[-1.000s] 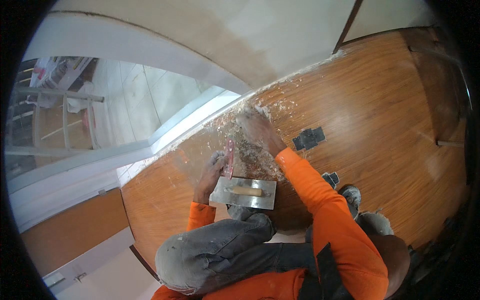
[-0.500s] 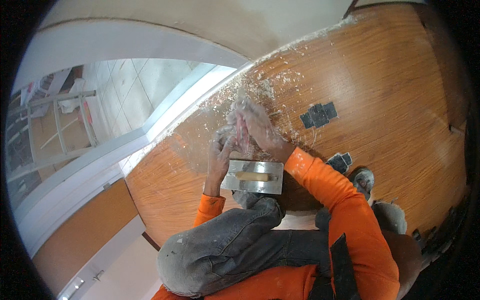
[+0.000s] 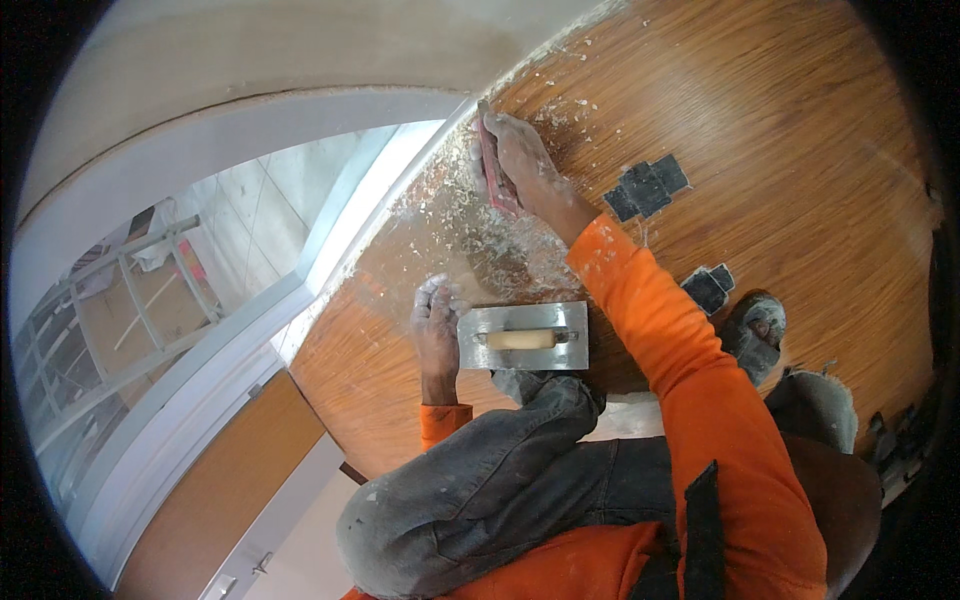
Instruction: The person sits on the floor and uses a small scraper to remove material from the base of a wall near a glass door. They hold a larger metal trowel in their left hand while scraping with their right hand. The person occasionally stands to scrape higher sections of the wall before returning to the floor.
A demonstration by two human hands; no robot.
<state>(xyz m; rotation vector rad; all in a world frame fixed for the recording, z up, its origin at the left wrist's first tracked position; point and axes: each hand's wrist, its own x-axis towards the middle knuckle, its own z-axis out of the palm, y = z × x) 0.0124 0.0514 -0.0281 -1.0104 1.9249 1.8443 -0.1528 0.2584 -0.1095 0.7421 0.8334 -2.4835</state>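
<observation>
The right hand [image 3: 527,165] has its fingers around a red tool [image 3: 492,165] over the wood floor [image 3: 790,170] — the left hand [image 3: 436,325], fingers loose and partly open, is just beside a metal trowel [image 3: 522,340].

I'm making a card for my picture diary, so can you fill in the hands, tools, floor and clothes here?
Right hand: grips a pink tool, kind unclear
Left hand: holds nothing, beside the finishing trowel
Trowel: rectangular metal plate, pale handle
Floor: wood-grain, pale crumbs scattered by the white sill
Floor marks: dark patches
Clothes: orange sleeves, grey jeans
</observation>
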